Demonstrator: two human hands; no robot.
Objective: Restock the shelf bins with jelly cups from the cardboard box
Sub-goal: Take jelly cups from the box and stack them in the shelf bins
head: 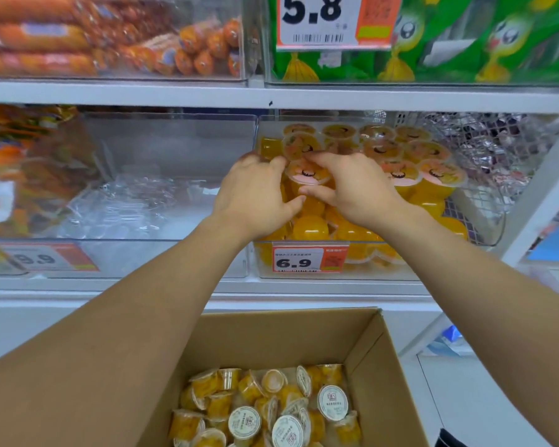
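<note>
Both hands, left hand (255, 195) and right hand (352, 188), pinch one jelly cup (307, 174) atop the full bin (304, 272); a nudge could topple the stack.

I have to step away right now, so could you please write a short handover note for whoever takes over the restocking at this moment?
Left hand and right hand: both are up in the clear bin above the 6.9 price tag, fingers closed together around one jelly cup at the front of the top layer.
Bin: already holds several layers of orange jelly cups and looks nearly full.
Cardboard box: open below the shelf, with many jelly cups lying loose in it.
The neighbouring bin on the left holds only a few clear packs.
Left to do: settle this cup, then keep moving cups from the box.
</note>
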